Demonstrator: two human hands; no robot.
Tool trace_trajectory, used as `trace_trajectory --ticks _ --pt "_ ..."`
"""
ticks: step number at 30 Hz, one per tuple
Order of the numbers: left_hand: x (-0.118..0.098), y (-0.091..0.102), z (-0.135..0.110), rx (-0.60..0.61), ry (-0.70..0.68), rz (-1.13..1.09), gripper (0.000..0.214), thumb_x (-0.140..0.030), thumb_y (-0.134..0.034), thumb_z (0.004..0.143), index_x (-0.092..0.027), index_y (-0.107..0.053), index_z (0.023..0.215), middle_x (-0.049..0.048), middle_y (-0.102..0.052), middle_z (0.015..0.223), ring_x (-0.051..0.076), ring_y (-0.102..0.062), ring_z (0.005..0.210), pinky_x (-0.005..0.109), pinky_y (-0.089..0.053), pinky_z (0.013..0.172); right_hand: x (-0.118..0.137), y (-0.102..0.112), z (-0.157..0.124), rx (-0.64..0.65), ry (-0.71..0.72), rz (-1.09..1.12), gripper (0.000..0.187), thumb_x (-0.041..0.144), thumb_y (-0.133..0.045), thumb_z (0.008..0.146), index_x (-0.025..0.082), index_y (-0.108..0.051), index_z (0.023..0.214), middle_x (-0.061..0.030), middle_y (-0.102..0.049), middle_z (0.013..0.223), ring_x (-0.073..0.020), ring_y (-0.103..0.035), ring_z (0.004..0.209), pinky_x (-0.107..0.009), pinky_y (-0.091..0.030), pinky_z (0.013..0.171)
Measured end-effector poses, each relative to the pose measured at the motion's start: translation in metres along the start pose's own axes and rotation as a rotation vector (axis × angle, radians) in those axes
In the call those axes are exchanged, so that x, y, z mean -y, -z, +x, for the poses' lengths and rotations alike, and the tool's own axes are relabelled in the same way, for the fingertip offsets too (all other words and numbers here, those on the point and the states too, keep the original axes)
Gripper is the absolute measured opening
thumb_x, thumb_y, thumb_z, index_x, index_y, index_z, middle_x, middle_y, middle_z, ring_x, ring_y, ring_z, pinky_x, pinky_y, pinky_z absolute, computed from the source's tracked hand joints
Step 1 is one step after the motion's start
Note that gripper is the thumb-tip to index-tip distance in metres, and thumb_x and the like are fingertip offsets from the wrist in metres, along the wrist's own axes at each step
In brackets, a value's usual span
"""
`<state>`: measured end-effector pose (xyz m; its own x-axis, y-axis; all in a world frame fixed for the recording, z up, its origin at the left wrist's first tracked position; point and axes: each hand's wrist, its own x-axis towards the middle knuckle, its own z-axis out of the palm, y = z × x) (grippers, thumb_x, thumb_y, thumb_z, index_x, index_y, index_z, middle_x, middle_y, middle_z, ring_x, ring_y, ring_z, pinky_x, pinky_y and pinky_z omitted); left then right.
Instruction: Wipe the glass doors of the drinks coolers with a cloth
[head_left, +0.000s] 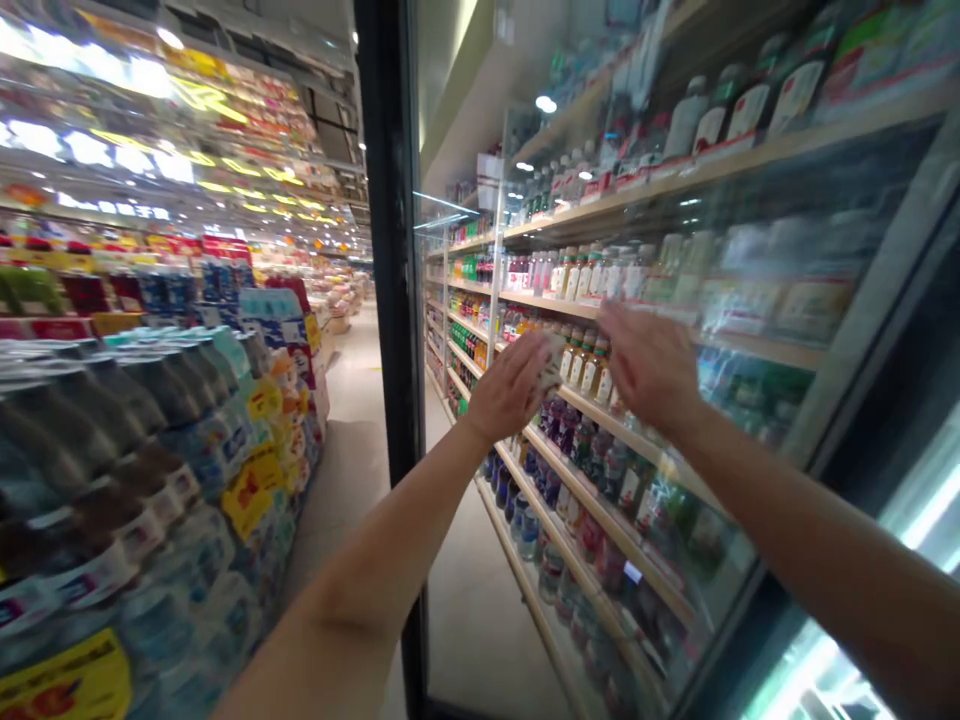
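A tall glass door [465, 600] with a dark frame stands in front of me. My left hand [512, 390] is closed around a crumpled pale cloth [553, 362] with a faint pattern, held at the glass. To the right, my right hand [651, 365] is raised close to the pane, blurred, its fingers stretched out and nothing visible in them. Whether its fingertips touch the glass I cannot tell. Rows of bottles [585, 368] on shelves show in or through the glass behind both hands.
The door's black upright edge [391, 300] rises left of my hands. Beyond it, stacked packs of bottles [142, 400] with yellow price signs [253, 490] line an aisle floor [352, 400]. Bright strip lights [930, 510] glow at the lower right.
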<state>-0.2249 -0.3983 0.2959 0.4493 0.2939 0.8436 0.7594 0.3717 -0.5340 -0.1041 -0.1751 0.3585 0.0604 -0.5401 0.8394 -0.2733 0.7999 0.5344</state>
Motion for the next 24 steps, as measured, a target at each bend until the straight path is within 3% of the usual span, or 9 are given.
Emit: trace_trajectory --ticks 3,6,10,13,15,16,18,20,24 --pt "-0.001 -0.002 -0.002 -0.060 0.005 -0.049 0.073 -0.022 -0.052 0.113 -0.016 -0.013 0.174 0.0237 -0.040 0.169 0.030 -0.030 0.164 0.052 -0.048 0.127 0.081 -0.032 -0.012 0.053 -0.176 0.141 0.058 0.017 -0.056 0.104 0.018 -0.049 0.162 -0.0137 -0.059 0.156 -0.0285 -0.062 0.137 -0.048 -0.054 0.113" --pt "0.006 0.008 -0.003 -0.014 -0.033 -0.176 0.074 -0.022 -0.049 0.112 -0.013 -0.012 0.175 0.0246 -0.041 0.167 0.030 -0.029 0.164 0.054 -0.043 0.130 0.119 -0.065 -0.011 0.009 -0.340 0.096 0.072 0.016 -0.056 0.101 0.015 -0.035 0.170 -0.0172 -0.050 0.164 -0.0325 -0.052 0.148 -0.055 -0.050 0.119" --pt "0.035 0.040 -0.002 0.208 -0.058 -0.240 0.082 -0.029 -0.051 0.107 -0.017 -0.007 0.176 0.0219 -0.038 0.170 0.034 -0.025 0.165 0.060 -0.039 0.131 0.098 -0.076 -0.002 -0.004 -0.362 0.030 0.060 0.017 -0.056 0.104 0.023 -0.048 0.163 -0.0130 -0.054 0.162 -0.0323 -0.058 0.142 -0.056 -0.050 0.119" --pt "0.061 0.056 0.010 0.200 0.147 -0.038 0.077 -0.025 -0.045 0.108 -0.018 -0.008 0.176 0.0189 -0.034 0.174 0.034 -0.015 0.167 0.062 -0.029 0.134 0.079 -0.066 -0.004 -0.142 -0.430 -0.078 0.050 0.015 -0.049 0.105 0.028 -0.062 0.152 -0.0104 -0.058 0.158 -0.0328 -0.056 0.145 -0.060 -0.049 0.120" --pt "0.072 0.054 0.024 0.145 0.293 0.079 0.070 -0.025 -0.043 0.110 -0.018 -0.017 0.175 0.0162 -0.031 0.176 0.035 -0.010 0.168 0.062 -0.022 0.136 0.082 -0.064 -0.006 -0.250 -0.481 -0.143 0.046 0.016 -0.047 0.105 0.024 -0.064 0.147 -0.0135 -0.054 0.161 -0.0353 -0.048 0.152 -0.065 -0.046 0.121" --pt "0.074 0.051 0.031 0.131 0.346 0.116 0.067 -0.026 -0.045 0.111 -0.019 -0.023 0.174 0.0143 -0.029 0.177 0.035 -0.008 0.168 0.063 -0.019 0.136 0.087 -0.065 -0.006 -0.232 -0.474 -0.143 0.043 0.017 -0.049 0.105 0.022 -0.063 0.146 -0.0152 -0.051 0.163 -0.0361 -0.044 0.156 -0.067 -0.045 0.122" --pt "0.075 0.044 0.041 0.138 0.394 0.148 0.063 -0.028 -0.049 0.111 -0.022 -0.034 0.171 0.0103 -0.026 0.179 0.036 -0.006 0.168 0.064 -0.014 0.137 0.094 -0.068 -0.005 -0.070 -0.400 -0.103 0.038 0.020 -0.052 0.106 0.022 -0.063 0.142 -0.0155 -0.049 0.164 -0.0349 -0.038 0.159 -0.065 -0.041 0.126" --pt "0.073 0.039 0.044 0.148 0.397 0.145 0.062 -0.024 -0.051 0.110 -0.025 -0.037 0.170 0.0074 -0.027 0.179 0.036 -0.006 0.168 0.065 -0.015 0.137 0.090 -0.071 -0.001 0.047 -0.338 -0.082 0.034 0.019 -0.050 0.108 0.025 -0.064 0.138 -0.0134 -0.055 0.160 -0.0323 -0.042 0.158 -0.063 -0.039 0.127" --pt "0.071 0.037 0.038 0.112 0.383 0.136 0.064 -0.019 -0.052 0.108 -0.027 -0.039 0.170 0.0075 -0.033 0.176 0.036 -0.014 0.167 0.064 -0.023 0.135 0.058 -0.070 0.010 -0.194 -0.439 -0.184 0.046 0.019 -0.044 0.110 0.024 -0.058 0.153 -0.0149 -0.057 0.158 -0.0328 -0.043 0.157 -0.066 -0.039 0.126"
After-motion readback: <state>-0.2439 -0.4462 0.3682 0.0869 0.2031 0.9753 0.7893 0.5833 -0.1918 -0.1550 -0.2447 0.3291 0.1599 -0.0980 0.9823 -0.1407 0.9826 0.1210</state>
